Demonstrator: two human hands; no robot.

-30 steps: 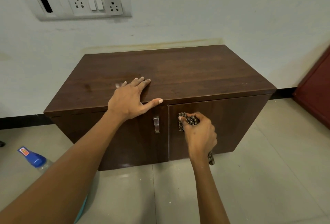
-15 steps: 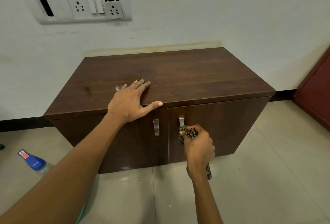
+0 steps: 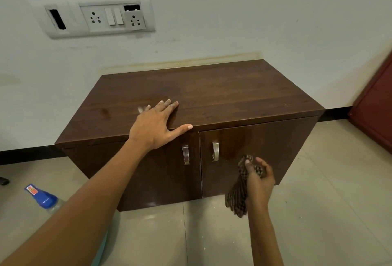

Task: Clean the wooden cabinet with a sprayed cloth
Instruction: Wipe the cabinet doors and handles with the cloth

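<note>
Our left hand (image 3: 156,125) lies flat with fingers spread on the front edge of the wooden cabinet (image 3: 212,96) top, while our right hand (image 3: 257,183) grips the patterned cloth (image 3: 238,195) before the right door's lower edge.

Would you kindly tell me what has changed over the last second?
The right hand, gripping the checked cloth, moved down and rightward off the right door's handle, now uncovered. The left hand stayed flat on the cabinet top; the spray bottle stayed on the floor.
</note>
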